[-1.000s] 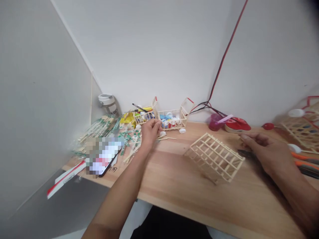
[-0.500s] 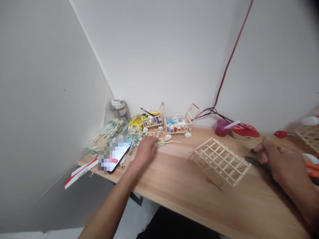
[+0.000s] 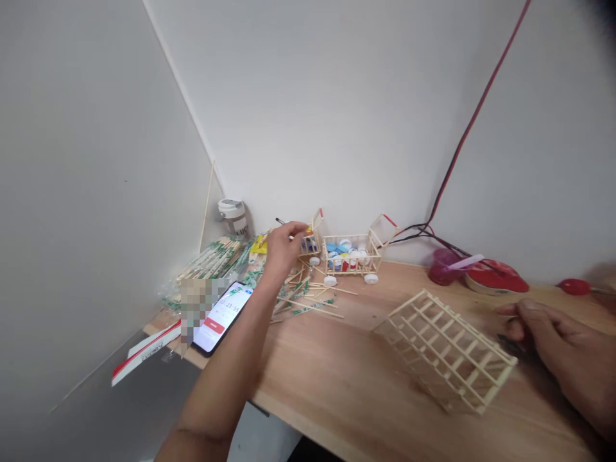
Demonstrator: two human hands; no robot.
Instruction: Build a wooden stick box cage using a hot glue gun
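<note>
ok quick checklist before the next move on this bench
left hand at small cart: cannot tell, contact hidden
right hand on dark tool: cannot tell if gripped
cage lying tilted, apart from both hands: ok
cart with caps upright on its wheels: ok
loose sticks scattered near the left wrist: not ok
phone screen uncovered: ok

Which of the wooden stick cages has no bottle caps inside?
The big cage near the right hand; the two small carts by the wall hold caps.
</note>
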